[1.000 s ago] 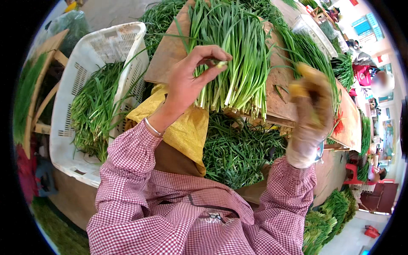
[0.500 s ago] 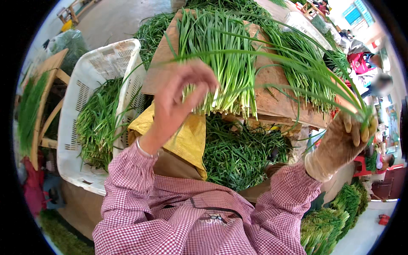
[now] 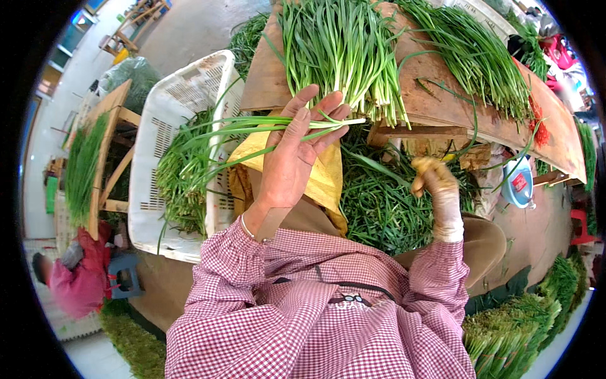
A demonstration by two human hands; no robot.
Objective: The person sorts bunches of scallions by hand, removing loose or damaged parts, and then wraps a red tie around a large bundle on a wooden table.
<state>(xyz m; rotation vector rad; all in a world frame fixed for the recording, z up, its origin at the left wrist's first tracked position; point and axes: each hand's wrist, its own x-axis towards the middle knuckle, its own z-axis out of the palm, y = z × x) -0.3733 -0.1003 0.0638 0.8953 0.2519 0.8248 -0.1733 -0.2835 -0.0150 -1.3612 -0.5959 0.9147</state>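
A few garlic chive stalks (image 3: 252, 122) lie across the fingers of my bare left hand (image 3: 290, 145), pinned by the thumb. Their pale ends point right and their leaves trail left over a white crate. My gloved right hand (image 3: 437, 183) is closed, its fingers curled and slightly blurred, above a heap of loose green leaves (image 3: 385, 215). One long leaf ends close to its fingertips; whether they grip it is hidden. Just beyond my left hand, a thick row of garlic chives (image 3: 341, 57) rests on a wooden board (image 3: 262, 85), stem ends toward me.
The white crate (image 3: 146, 189) at the left holds more chives. A second chive pile (image 3: 473, 63) lies on the board's right. Yellow sacking (image 3: 325, 183) hangs by my knee. Bundled chives (image 3: 511, 335) stand at lower right; a blue basin (image 3: 519, 182) sits under the board.
The long chives held up at the right in my gloved hand are gone from there; that hand has come down and inward. My left hand, bare of stalks before, now has some across it.
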